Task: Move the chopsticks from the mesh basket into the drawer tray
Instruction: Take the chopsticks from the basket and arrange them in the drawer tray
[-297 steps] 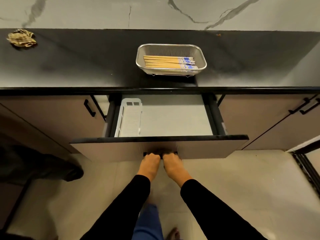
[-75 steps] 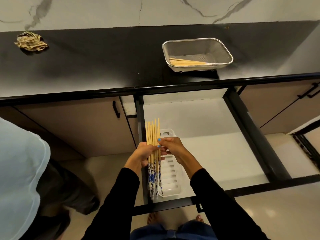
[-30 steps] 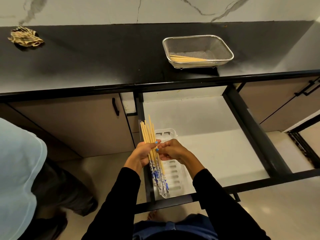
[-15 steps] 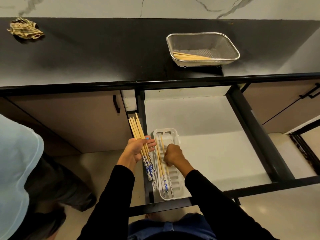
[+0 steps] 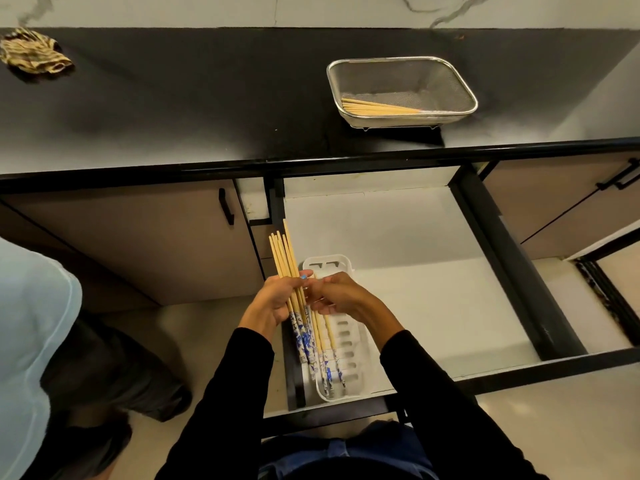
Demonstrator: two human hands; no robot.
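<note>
Since half a second ago, right hand [image 5: 341, 296] has returned to the chopstick bundle [image 5: 289, 271], pinching one; left hand [image 5: 277, 301] clasps it mid-length. Light, stiff, slippery sticks: grip mid-shaft.

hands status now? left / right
Left hand: closed around a bundle of chopsticks.
Right hand: fingers pinched at the bundle; grip unclear.

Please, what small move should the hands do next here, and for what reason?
Probably the right hand should draw one more from the bundle of blue-patterned bamboo chopsticks held in the left hand and lay it in the white slotted plastic tray, beside those already there; the bundle is still thick.
</note>
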